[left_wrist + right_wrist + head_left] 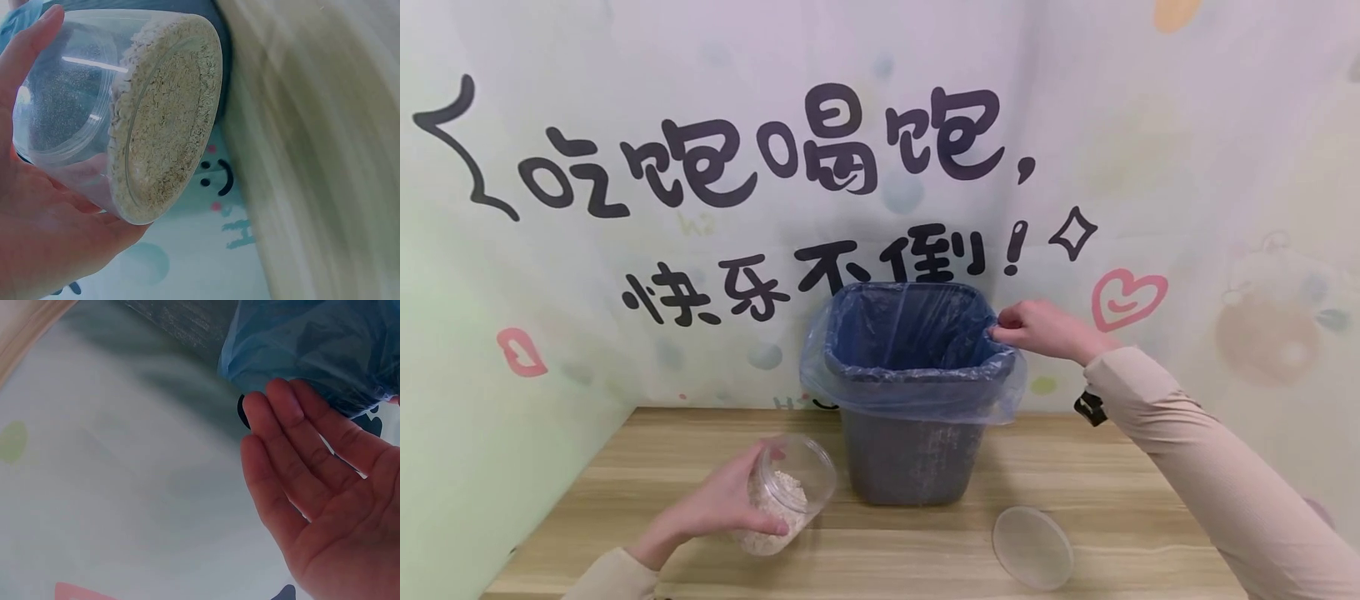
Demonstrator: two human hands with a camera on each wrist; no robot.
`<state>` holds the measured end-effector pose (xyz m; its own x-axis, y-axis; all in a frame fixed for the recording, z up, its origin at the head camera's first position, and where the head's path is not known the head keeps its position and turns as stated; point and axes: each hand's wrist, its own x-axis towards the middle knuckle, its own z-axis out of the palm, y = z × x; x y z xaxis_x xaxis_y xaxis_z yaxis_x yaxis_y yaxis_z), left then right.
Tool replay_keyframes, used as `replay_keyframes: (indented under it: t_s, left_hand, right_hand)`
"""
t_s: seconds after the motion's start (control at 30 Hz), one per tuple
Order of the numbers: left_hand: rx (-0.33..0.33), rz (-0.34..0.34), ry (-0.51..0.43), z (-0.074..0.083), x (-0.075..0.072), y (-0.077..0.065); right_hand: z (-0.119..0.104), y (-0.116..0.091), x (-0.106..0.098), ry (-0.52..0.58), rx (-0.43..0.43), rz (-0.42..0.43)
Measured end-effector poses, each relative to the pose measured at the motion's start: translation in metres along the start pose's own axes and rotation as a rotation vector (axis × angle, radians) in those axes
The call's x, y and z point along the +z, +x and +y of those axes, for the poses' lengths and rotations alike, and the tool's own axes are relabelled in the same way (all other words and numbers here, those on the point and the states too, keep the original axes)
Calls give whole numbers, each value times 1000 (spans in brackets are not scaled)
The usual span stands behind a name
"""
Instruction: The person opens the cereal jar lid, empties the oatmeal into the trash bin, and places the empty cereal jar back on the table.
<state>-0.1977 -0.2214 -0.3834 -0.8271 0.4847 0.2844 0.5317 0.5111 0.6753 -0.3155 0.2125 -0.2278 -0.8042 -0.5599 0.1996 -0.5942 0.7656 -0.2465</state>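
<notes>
My left hand [730,500] grips a clear plastic jar [801,467] tilted with its open mouth toward the bin. Pale flakes like rolled oats [169,119] lie against its base and lower side. A dark trash bin [913,458] stands upright, lined with a translucent blue bag [917,396] folded over its rim. At the bin's right rim, my right hand [1045,329] holds the lined edge. Its fingers [294,450] lie outside against the bag, only slightly bent; the thumb is mostly out of the right wrist view.
A round translucent lid [1033,547] lies on the wooden table [700,450], right of the bin. Behind the bin hangs a printed backdrop [737,67] with large dark characters. The bin stands near the table's back edge.
</notes>
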Motion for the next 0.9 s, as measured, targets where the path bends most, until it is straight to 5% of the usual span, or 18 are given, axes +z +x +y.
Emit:
replay_keyframes:
  t_s: [0.27, 0.5, 0.9]
  left_hand:
    - [-29, 55, -20, 1, -22, 8]
    - [-48, 137, 67, 9, -41, 15]
    - [-216, 230, 13, 23, -61, 30]
  right_hand:
    - [1, 0, 6, 40, 25, 36]
    - [3, -2, 7, 71, 51, 28]
    - [1, -3, 6, 72, 63, 12]
